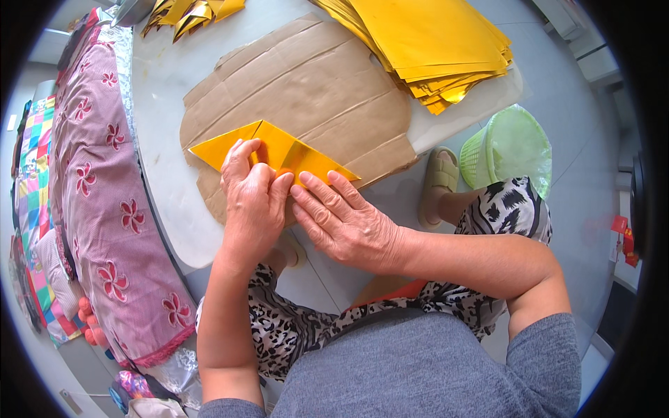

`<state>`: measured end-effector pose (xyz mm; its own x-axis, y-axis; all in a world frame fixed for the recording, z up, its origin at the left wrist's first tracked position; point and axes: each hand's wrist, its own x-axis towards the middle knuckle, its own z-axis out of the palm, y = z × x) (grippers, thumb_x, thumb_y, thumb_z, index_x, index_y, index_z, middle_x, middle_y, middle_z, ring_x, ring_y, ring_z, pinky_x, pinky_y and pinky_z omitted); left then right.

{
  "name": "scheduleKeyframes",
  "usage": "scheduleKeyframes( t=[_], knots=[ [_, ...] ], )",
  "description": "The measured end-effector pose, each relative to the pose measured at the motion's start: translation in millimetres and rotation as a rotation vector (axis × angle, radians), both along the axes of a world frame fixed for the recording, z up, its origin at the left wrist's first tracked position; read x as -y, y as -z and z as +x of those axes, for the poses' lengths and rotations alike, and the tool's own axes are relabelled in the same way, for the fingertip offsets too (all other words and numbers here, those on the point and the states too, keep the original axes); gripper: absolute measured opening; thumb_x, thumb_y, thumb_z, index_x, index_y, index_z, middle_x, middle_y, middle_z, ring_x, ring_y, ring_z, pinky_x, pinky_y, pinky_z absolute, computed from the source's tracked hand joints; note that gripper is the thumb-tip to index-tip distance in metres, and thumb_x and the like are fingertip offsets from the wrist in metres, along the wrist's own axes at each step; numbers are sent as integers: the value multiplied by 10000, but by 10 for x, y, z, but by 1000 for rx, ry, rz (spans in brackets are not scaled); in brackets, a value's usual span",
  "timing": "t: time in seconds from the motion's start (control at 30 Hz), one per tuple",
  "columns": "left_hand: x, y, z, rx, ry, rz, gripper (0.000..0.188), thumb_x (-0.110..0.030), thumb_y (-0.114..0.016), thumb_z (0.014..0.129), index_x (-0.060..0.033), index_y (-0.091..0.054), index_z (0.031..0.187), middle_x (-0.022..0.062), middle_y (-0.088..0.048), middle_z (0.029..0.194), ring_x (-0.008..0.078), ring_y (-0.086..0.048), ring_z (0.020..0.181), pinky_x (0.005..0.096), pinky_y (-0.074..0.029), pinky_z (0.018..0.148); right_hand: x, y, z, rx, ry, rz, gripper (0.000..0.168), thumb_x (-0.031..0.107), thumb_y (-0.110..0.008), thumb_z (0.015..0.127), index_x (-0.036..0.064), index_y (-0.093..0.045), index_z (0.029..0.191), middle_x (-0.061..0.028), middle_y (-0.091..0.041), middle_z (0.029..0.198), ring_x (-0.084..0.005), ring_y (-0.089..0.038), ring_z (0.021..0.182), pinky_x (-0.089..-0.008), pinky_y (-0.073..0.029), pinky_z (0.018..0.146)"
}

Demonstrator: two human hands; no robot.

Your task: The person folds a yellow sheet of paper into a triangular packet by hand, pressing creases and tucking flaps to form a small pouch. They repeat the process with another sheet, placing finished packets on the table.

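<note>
A sheet of shiny gold foil paper, folded into a wide pointed shape, lies on a brown cardboard sheet. My left hand has its fingers curled over the left part of the paper and grips it near the middle, with the thumb at the lower edge. Flat beside it, my right hand rests its outstretched fingertips on the paper's lower right edge. Both thumbs' side of the hands nearly meet, and they hide the paper's lower edge.
A thick stack of flat gold sheets lies at the table's upper right. Several folded gold pieces sit at the upper left of the white table. A pink flowered cloth hangs along the left. A lined green basket stands on the floor.
</note>
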<state>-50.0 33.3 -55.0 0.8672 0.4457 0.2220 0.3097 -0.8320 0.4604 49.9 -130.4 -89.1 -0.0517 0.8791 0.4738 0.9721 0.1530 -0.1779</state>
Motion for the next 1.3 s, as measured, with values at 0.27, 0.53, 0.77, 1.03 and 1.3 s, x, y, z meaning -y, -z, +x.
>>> scheduleKeyframes(
  t=[0.27, 0.53, 0.77, 1.03, 1.3],
  knots=[
    [5, 5, 10, 8, 1, 9, 171, -93, -650, 831, 51, -572, 783, 237, -481, 1269, 402, -418, 1232, 475, -302, 1046, -8, 4, 10, -12, 7, 8, 444, 151, -504, 851, -59, -569, 1238, -228, -521, 1339, -349, -438, 1324, -517, -263, 1130],
    [14, -10, 21, -11, -3, -7, 174, -94, -647, 837, 47, -566, 776, 236, -479, 1276, 403, -410, 1241, 478, -299, 1049, -6, 34, -2, -19, 16, 13, 425, 157, -514, 856, -43, -589, 1224, -216, -535, 1329, -338, -444, 1323, -548, -239, 1130],
    [24, -28, 28, -44, -26, -15, 181, -104, -654, 838, 43, -567, 775, 227, -473, 1289, 398, -403, 1251, 475, -300, 1048, -14, 54, 4, 17, 23, 26, 430, 171, -521, 840, -28, -600, 1213, -204, -552, 1308, -332, -467, 1301, -603, -238, 1105],
    [44, -28, 36, -22, -48, -16, 165, -94, -668, 819, 46, -584, 796, 226, -478, 1276, 391, -405, 1250, 472, -296, 1049, -21, 35, -18, 45, 38, -9, 449, 181, -572, 806, 3, -590, 1218, -188, -530, 1338, -329, -463, 1309, -630, -252, 1075],
    [40, -11, 38, -12, -58, 2, 166, -92, -671, 809, 53, -591, 805, 225, -474, 1275, 391, -405, 1247, 476, -293, 1047, -20, 22, -24, 62, 43, -15, 456, 186, -560, 814, 12, -590, 1233, -180, -535, 1333, -347, -463, 1303, -627, -257, 1074]
  ],
)
